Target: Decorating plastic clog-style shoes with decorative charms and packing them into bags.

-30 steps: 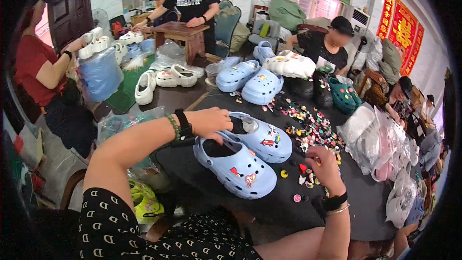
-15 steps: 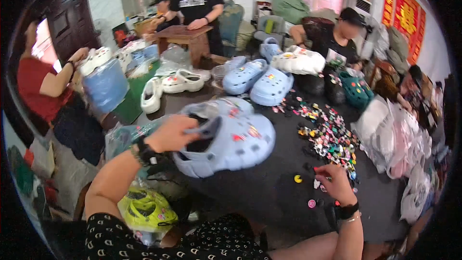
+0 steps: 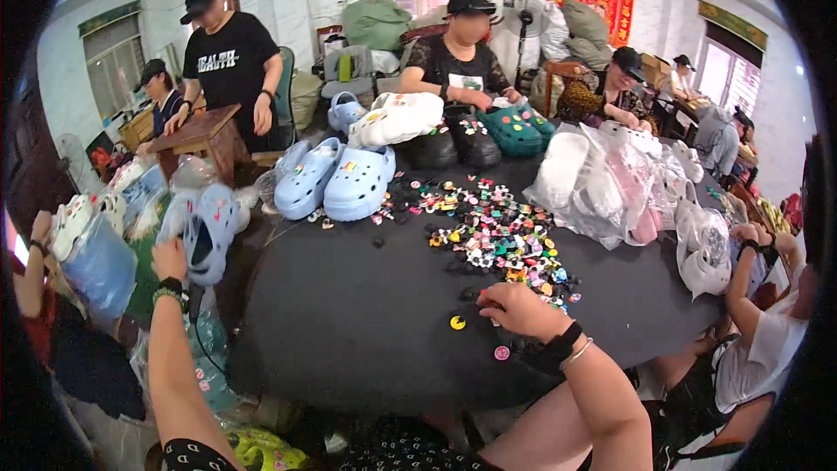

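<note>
My left hand (image 3: 169,260) is closed on a pair of light blue clogs (image 3: 223,240) at the left of the table, held upright with toes up; a few coloured charms show on the nearer one. Over the near part of the black table (image 3: 349,296), my right hand (image 3: 526,310) has its fingers pinched, a small reddish shoe charm (image 3: 482,296) at the tips. A round yellow charm (image 3: 458,323) and a round pink charm (image 3: 501,353) lie close to that hand. Beyond it spreads a heap of mixed shoe charms (image 3: 510,240).
Decorated light blue clogs (image 3: 353,187) and a white clog (image 3: 397,119) stand at the back. Black clogs (image 3: 475,139) and green clogs (image 3: 516,129) sit before a seated person (image 3: 458,61). Bagged white clogs (image 3: 602,183) fill the right side. Other people work around the room.
The light blue clogs in my left hand have swung left, away from the table's middle, and tipped upright. The view has turned right. My right hand stays by the same charms.
</note>
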`<action>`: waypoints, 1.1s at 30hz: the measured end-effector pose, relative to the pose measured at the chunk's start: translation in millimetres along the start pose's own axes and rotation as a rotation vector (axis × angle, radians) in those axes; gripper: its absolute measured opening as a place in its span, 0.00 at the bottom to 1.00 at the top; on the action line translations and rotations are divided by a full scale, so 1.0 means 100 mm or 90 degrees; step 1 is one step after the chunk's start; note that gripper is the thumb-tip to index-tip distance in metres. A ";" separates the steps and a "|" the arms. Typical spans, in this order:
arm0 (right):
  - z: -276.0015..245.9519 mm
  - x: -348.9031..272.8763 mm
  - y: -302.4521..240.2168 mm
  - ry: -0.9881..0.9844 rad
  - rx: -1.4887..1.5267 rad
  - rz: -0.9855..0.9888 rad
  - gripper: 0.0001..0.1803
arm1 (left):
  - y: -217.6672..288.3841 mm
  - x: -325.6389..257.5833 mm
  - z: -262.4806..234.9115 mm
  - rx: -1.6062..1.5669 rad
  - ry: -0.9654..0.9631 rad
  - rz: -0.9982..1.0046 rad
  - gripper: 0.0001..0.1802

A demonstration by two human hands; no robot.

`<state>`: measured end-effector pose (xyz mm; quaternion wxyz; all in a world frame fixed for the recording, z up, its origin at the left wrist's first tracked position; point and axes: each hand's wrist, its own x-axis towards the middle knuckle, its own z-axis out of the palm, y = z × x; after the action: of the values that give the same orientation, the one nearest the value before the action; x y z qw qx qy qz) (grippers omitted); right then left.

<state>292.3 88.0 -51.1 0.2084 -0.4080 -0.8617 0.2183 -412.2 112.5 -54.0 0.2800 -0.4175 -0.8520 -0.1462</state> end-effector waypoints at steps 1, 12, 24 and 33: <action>0.00 -0.03 0.01 0.014 -0.007 -0.014 0.10 | 0.12 -0.14 0.06 -0.024 -0.091 -0.010 0.19; -0.01 0.04 -0.05 0.017 -0.027 -0.060 0.11 | -0.36 -0.56 -0.07 -0.240 -0.158 0.175 0.22; 0.01 0.03 -0.19 0.003 0.015 0.038 0.11 | -0.95 -1.45 -1.62 -0.187 -0.186 -0.034 0.35; 0.01 -0.08 -0.12 0.052 -0.015 -0.026 0.12 | -1.45 -1.98 -0.97 -0.102 -0.318 -0.180 0.48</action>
<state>288.8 74.6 -47.1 0.2428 -0.4016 -0.8630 0.1868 -395.0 -147.4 -97.9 0.0045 -0.3385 -0.9300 -0.1432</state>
